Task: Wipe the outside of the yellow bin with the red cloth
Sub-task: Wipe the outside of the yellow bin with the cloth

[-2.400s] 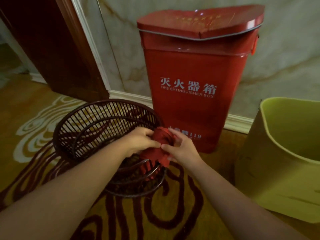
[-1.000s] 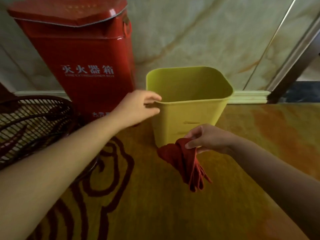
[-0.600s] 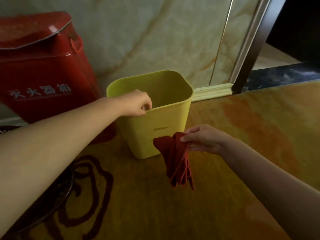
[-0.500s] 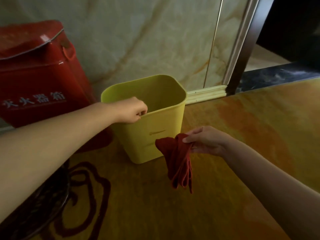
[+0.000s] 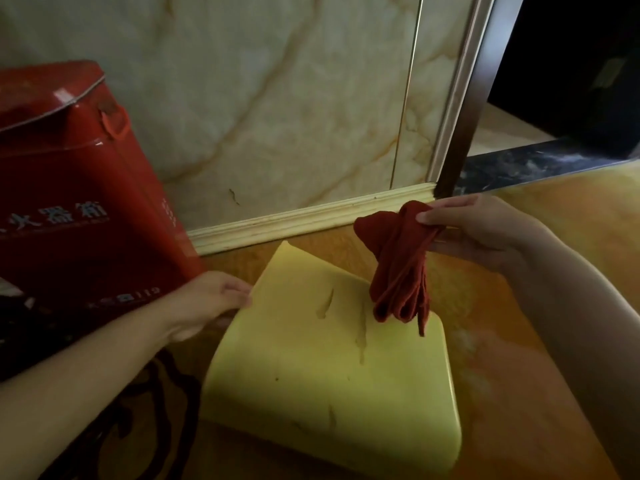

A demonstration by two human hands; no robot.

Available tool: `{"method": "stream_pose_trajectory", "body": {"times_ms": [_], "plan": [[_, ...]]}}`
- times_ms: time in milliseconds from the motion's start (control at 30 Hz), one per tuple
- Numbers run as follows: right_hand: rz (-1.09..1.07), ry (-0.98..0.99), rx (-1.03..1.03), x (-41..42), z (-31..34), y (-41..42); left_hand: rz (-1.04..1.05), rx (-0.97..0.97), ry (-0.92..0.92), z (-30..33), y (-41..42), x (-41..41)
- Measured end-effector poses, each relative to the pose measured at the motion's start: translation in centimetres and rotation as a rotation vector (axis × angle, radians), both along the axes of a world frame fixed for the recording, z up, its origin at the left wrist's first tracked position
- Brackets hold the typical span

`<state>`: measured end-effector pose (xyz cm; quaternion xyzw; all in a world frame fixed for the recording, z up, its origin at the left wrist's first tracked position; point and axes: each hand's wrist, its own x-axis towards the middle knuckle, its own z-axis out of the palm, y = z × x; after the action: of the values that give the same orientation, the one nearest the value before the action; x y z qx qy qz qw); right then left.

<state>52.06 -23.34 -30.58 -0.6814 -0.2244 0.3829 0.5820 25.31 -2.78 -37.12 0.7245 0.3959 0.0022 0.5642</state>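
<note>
I see the yellow bin [image 5: 332,368] now tipped onto its side on the carpet [image 5: 519,393], no longer upright. My left hand [image 5: 207,303] grips its left edge, fingers curled. My right hand [image 5: 485,230] pinches the bunched red cloth [image 5: 398,268], dangling over the bin's far wall.

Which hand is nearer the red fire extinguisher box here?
Left. The left hand grips the yellow bin's edge right beside the red box. The right hand holds the red cloth up on the bin's far side.
</note>
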Motion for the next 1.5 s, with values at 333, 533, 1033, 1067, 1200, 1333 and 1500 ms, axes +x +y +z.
{"method": "stream_pose_trajectory", "body": {"times_ms": [333, 533, 1033, 1067, 1200, 1333, 1500], "plan": [[0.235, -0.699, -0.097, -9.0, 0.5, 3.4, 0.064, -0.243, 0.026, -2.1, -0.6, -3.4], [0.159, -1.189, -0.179, -12.4, -6.0, 1.1, 0.181, -0.242, 0.004, -2.5, -1.8, -4.2], [0.513, -0.993, -0.232, -12.2, -13.8, 7.2, -0.007, -0.430, -0.085, -2.9, -3.0, -5.1], [0.497, -1.017, -0.259, -12.1, -14.2, 7.2, 0.032, -0.369, -0.067, -3.1, -2.9, -4.7], [0.442, -1.010, -0.434, -8.2, -16.6, 4.0, 0.231, -0.217, 0.095, -3.9, -3.0, -4.1], [0.274, -0.914, -0.634, -3.6, -17.9, -1.4, 0.265, -0.206, 0.151, -4.3, -3.3, -4.6], [0.307, -0.969, -0.554, -9.9, -16.5, 2.7, 0.299, -0.191, 0.141, -4.1, -3.2, -3.8]]}}
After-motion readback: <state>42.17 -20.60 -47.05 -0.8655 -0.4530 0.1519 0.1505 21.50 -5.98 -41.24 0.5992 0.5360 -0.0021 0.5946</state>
